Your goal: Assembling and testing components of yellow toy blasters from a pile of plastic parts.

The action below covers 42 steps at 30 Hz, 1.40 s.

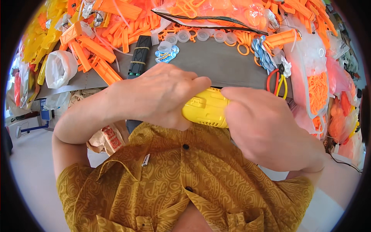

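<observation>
Plastic case, yellow, one.
Left hand and right hand grip opposite ends; best held steady, pressed evenly.

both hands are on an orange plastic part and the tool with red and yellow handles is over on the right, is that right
Not quite: the head view shows that the plastic part is yellow, not orange. The left hand and right hand are both on it, and the tool with red and yellow handles is over on the right.
</observation>
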Each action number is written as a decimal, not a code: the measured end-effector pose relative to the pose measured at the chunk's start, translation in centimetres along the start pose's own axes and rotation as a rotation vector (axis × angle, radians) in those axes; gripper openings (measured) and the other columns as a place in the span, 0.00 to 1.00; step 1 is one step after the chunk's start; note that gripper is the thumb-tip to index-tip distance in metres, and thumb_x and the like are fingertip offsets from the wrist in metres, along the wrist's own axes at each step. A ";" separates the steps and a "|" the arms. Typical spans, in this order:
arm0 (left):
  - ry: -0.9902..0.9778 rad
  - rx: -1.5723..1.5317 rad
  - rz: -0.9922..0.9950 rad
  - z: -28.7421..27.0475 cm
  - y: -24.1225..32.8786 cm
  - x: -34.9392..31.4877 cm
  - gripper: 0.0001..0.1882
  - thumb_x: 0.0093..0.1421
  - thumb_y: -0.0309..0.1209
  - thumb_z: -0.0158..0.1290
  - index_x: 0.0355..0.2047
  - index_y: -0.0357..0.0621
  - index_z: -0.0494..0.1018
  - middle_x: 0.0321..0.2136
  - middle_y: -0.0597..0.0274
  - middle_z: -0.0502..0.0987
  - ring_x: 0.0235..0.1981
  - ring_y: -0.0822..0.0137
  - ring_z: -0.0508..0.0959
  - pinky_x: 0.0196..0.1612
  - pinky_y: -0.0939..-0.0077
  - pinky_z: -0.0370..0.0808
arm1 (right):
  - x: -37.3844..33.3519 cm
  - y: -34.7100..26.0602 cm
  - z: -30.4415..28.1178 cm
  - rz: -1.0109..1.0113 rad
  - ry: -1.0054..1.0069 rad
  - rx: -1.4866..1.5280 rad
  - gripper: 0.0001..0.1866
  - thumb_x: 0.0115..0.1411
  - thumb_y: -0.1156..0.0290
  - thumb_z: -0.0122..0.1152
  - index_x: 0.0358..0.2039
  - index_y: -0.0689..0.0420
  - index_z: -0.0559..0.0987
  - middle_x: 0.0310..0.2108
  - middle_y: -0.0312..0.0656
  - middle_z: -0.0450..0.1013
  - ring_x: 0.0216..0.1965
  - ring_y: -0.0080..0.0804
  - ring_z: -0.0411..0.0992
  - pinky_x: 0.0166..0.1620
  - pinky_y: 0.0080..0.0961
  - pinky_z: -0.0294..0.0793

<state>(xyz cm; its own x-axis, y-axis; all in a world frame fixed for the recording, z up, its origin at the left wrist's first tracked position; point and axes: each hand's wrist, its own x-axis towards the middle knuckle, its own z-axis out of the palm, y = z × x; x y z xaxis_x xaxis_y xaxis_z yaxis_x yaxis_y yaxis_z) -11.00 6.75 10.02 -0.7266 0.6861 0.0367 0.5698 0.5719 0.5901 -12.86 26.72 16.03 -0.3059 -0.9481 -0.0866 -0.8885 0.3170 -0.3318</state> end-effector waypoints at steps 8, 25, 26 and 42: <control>0.089 -0.033 -0.060 -0.3 -0.2 -1.7 0.39 0.31 0.32 0.61 0.47 0.35 0.60 0.26 0.51 0.71 0.26 0.52 0.73 0.26 0.66 0.71 | -1.4 1.2 1.3 0.203 0.478 0.331 0.16 0.39 0.74 0.64 0.31 0.61 0.71 0.43 0.51 0.67 0.42 0.39 0.68 0.44 0.27 0.66; 0.428 -0.221 0.029 1.2 -0.5 -2.1 0.38 0.34 0.30 0.62 0.48 0.35 0.60 0.28 0.51 0.73 0.27 0.54 0.75 0.28 0.69 0.73 | 3.3 3.5 5.4 -0.173 0.672 0.405 0.30 0.39 0.63 0.66 0.41 0.60 0.65 0.30 0.43 0.63 0.25 0.38 0.66 0.25 0.27 0.67; 0.419 -0.225 0.031 0.9 -0.6 -1.9 0.38 0.34 0.30 0.62 0.48 0.35 0.60 0.28 0.51 0.73 0.27 0.54 0.75 0.28 0.69 0.73 | 3.4 3.6 5.0 -0.166 0.665 0.364 0.29 0.39 0.62 0.66 0.41 0.59 0.65 0.29 0.43 0.64 0.25 0.38 0.66 0.25 0.27 0.67; 0.901 -1.281 -0.076 3.3 -3.9 -4.4 0.43 0.27 0.41 0.61 0.45 0.34 0.59 0.32 0.51 0.68 0.30 0.60 0.72 0.34 0.69 0.73 | 2.2 4.4 7.1 0.118 0.511 0.741 0.42 0.41 0.45 0.62 0.50 0.62 0.60 0.36 0.44 0.65 0.33 0.31 0.66 0.36 0.24 0.67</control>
<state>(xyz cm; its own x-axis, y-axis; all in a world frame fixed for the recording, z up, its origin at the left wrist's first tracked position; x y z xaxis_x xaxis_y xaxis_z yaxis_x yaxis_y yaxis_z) -8.76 2.99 4.85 -0.9854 -0.0771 0.1516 0.1700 -0.4777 0.8619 -15.01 25.87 7.66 -0.6523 -0.7281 0.2104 -0.4479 0.1464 -0.8820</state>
